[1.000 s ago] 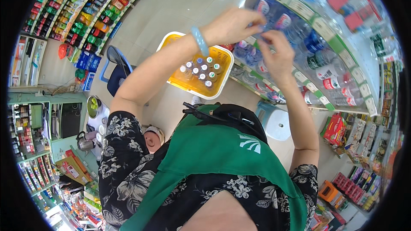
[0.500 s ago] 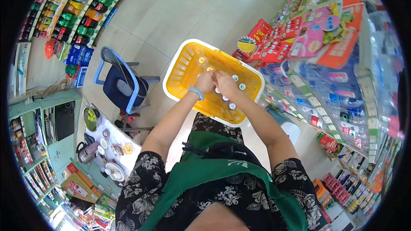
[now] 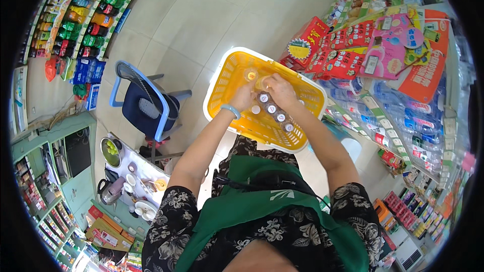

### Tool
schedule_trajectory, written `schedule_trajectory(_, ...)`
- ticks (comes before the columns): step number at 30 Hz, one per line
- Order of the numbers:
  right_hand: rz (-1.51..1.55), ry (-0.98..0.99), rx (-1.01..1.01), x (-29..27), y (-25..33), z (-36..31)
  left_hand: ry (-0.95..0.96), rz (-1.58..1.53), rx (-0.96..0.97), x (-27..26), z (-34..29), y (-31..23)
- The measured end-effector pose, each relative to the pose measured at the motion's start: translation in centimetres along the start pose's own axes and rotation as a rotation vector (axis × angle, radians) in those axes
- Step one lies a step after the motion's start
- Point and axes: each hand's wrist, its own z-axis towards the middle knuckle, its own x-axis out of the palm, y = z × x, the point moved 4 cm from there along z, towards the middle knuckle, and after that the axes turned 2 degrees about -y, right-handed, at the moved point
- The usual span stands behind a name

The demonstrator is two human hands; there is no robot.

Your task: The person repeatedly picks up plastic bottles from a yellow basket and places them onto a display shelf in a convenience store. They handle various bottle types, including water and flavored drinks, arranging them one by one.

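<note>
A yellow shopping basket (image 3: 233,66) with a white rim stands in front of me, and both my hands reach down into it. My right hand (image 3: 281,92) is closed round the upper part of a clear, yellowish bottle (image 3: 261,83). Close beside it on the left, my left hand (image 3: 243,96), with a pale bangle at the wrist, has its fingers curled; what they grip is hidden. A bottle with an orange cap (image 3: 251,75) stands beyond my left hand. Several dark bottles with white caps (image 3: 271,108) stand in a slanting row below my right hand.
A blue-framed chair (image 3: 148,102) stands at the left, near a small table (image 3: 146,176) with dishes and a bowl of green fruit (image 3: 111,152). Drink shelves (image 3: 93,20) rise at the far left. Close on the right are red snack packs (image 3: 345,63) and shelves of water bottles (image 3: 411,118).
My hands have moved apart a little, and the right one now grips a yellowish bottle. The row of white-capped bottles shows more fully. The basket appears slightly further right as the view shifts.
</note>
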Motion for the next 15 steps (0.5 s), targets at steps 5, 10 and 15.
schedule_trajectory(5, 0.241, -0.104, 0.085, -13.3, 5.1, -2.8, -0.082, 0.161, 0.478, 1.7, -0.4, -3.6)
schedule_trajectory(10, 0.527, -0.361, 0.069, -24.1, 8.0, -8.9, 0.251, -0.107, 0.495, 4.3, -4.4, -13.9)
schedule_trajectory(15, 0.326, -0.615, -0.064, -31.8, 8.5, -16.2, 0.311, -0.118, 0.587, 8.7, -9.3, -24.0)
